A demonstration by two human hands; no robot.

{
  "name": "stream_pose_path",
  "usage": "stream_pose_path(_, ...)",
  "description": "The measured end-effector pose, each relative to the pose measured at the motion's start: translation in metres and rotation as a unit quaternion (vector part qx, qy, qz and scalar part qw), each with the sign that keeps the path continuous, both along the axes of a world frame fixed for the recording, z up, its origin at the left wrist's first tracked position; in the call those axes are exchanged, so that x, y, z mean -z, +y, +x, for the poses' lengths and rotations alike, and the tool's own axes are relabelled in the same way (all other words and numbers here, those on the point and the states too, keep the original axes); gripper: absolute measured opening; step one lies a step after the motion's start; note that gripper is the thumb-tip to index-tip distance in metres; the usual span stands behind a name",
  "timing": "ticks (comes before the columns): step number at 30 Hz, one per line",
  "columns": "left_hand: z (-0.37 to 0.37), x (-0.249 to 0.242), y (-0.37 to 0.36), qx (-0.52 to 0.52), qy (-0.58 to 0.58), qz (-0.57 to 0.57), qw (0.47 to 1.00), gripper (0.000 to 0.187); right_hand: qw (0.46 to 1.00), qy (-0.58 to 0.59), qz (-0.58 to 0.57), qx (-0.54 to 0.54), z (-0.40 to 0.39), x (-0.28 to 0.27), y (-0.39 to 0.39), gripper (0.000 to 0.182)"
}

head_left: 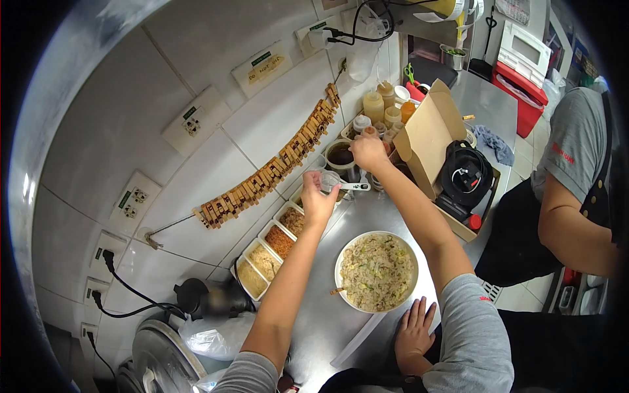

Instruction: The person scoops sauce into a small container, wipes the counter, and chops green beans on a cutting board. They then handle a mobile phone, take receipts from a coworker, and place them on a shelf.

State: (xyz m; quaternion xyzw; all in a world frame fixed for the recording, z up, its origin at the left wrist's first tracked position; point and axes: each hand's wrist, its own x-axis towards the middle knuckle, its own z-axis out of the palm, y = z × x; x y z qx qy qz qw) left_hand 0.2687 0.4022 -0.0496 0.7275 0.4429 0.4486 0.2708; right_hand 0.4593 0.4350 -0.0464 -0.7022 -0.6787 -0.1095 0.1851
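A: Item one, left hand?
B: Left hand: fingers pinching a white-handled measuring spoon, held above the surface. Dark print on the handle, too small to read.

A: Item two, right hand?
B: Right hand: fingers curled inward, just beside a round vessel of dark liquid, near the sauce bottles. Cannot tell whether they pinch anything.

A: Position of the rice bowl?
B: White bowl, filled with rice flecked green and yellow; stands on the surface between the forearms, nearer the wearer than the spoon. One small wooden clip at its rim, with dark marks, illegible.

A: Lettering, wall side?
B: Taped plate, hand-marked "DO NOT USE". Socket plates with green labels, text unreadable. One string of wooden clips, dark-marked, illegible.

A: Lettering, clothing?
B: Grey right sleeve, small red print, blurred. Co-worker, grey sleeve, red lettering, not safely legible.

A: Remaining stock?
B: Row of food tubs along the wall, contents cream, orange and brown. Open cardboard box holding black gear. Another person's hand, fingers spread, flat beside the bowl.
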Motion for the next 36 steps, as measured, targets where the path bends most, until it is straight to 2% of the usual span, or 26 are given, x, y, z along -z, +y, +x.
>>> stream_pose_path(1,0.001,0.0,0.001,-0.002,-0.006,0.003,1.0,0.057,1.0,-0.001,-0.001,-0.001,-0.002,-0.002,0.001,0.019)
stream_pose_path(3,0.003,0.003,0.004,-0.008,0.012,0.012,1.0,0.056,0.984,0.115,-0.113,0.077,-0.005,-0.008,0.002,0.022)
stream_pose_path(6,0.006,0.007,0.011,-0.015,0.04,0.038,0.998,0.055,0.971,0.173,-0.119,0.114,-0.008,-0.016,0.001,0.024)
stream_pose_path(10,0.01,0.008,0.018,-0.01,0.064,0.057,0.996,0.054,0.951,0.227,-0.12,0.174,-0.001,-0.008,0.008,0.026)
stream_pose_path(12,0.013,0.007,0.02,-0.01,0.072,0.07,0.995,0.054,0.918,0.316,-0.033,0.237,0.004,-0.002,0.004,0.028)
stream_pose_path(13,0.014,0.007,0.02,-0.01,0.081,0.084,0.993,0.054,0.919,0.314,-0.034,0.237,0.009,0.003,0.004,0.028)
stream_pose_path(15,0.016,0.007,0.021,-0.012,0.076,0.082,0.994,0.054,0.88,0.395,-0.022,0.263,0.014,0.008,0.003,0.031)
stream_pose_path(21,0.02,0.008,0.018,-0.025,0.077,0.078,0.994,0.054,0.855,0.444,-0.039,0.265,0.013,0.001,-0.002,0.036)
stream_pose_path(29,0.021,0.009,0.024,-0.021,0.073,0.048,0.996,0.051,0.857,0.449,-0.01,0.253,0.012,-0.007,-0.011,0.034)
stream_pose_path(32,0.023,0.013,0.03,-0.033,0.068,0.101,0.992,0.053,0.855,0.463,0.002,0.234,0.014,-0.013,-0.017,0.032)
stream_pose_path(36,0.028,0.011,0.031,-0.047,0.061,0.061,0.995,0.054,0.864,0.455,0.026,0.215,0.012,-0.023,-0.02,0.033)
